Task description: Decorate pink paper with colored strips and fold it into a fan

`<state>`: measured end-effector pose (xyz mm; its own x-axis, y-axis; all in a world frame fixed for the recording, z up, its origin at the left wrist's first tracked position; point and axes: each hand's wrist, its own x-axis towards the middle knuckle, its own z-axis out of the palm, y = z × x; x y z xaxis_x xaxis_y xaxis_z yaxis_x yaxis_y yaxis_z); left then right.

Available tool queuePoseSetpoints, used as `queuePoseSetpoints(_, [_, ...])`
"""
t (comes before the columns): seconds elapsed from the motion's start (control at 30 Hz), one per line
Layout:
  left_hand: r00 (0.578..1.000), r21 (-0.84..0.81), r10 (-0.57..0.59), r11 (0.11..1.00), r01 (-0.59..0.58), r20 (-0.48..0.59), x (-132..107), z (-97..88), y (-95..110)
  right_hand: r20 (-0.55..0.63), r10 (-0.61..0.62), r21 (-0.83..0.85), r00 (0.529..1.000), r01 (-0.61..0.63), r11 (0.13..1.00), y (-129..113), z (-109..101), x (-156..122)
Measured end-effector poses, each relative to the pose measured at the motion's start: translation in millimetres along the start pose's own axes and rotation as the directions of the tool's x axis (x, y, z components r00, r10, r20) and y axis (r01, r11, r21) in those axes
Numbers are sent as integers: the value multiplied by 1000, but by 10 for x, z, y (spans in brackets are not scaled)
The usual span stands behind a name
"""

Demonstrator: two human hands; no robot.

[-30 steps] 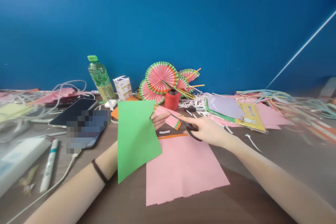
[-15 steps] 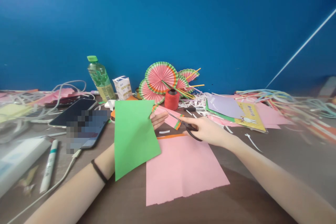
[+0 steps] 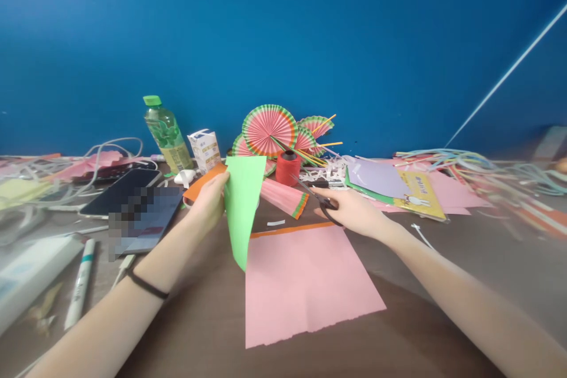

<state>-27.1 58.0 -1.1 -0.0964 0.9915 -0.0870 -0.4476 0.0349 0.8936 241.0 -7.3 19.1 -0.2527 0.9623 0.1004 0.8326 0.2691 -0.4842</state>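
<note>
My left hand (image 3: 209, 199) pinches the top edge of a green paper sheet (image 3: 241, 207), held upright above the table and turned nearly edge-on. My right hand (image 3: 354, 212) is closed round the black handles of a pair of scissors (image 3: 319, 199), whose blades point up and left toward the green sheet without touching it. Below both hands a pink paper sheet (image 3: 305, 280) lies flat on the brown table (image 3: 425, 319), with an orange strip along its far edge. A pleated pink strip with a green and orange end (image 3: 283, 198) lies just behind.
Phones (image 3: 128, 198) and cables sit at the left, with a white marker (image 3: 80, 283) nearer me. A green-capped bottle (image 3: 165, 133), a small carton (image 3: 204, 149), pink paper fans (image 3: 270, 130) and a red thread spool (image 3: 287, 168) stand at the back. Paper sheets and strips (image 3: 416, 192) cover the right.
My left hand has shifted left and turned the green sheet from facing me to nearly edge-on. My right hand with the scissors has drawn slightly right and up.
</note>
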Motion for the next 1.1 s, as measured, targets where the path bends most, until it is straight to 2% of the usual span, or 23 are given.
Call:
queuePoseSetpoints(0.1, [996,93,82,993,-78,-34,23,-51,-25,39,8,52,999,-10,999,6,-10,6])
queuePoseSetpoints(0.17, [987,98,138,987,-130,-84,30,-68,-31,105,-5,118,995,-8,993,8,-11,13])
queuePoseSetpoints(0.23, [985,81,137,988,-129,-107,28,-61,-20,191,-27,219,981,-15,976,10,-4,21])
queuePoseSetpoints(0.37, [994,31,107,994,-107,-18,-4,-9,43,315,-84,387,945,-48,921,20,18,28])
queuePoseSetpoints(0.6, [995,-115,101,988,-102,-18,23,-33,139,216,-84,322,973,10,947,38,70,24])
queuePoseSetpoints(0.87, [997,-223,48,974,-34,60,2,-18,192,197,-98,303,975,34,952,2,182,33])
queuePoseSetpoints(1.1, [998,-322,-45,945,55,38,-78,37,238,201,-105,448,974,4,894,6,252,35])
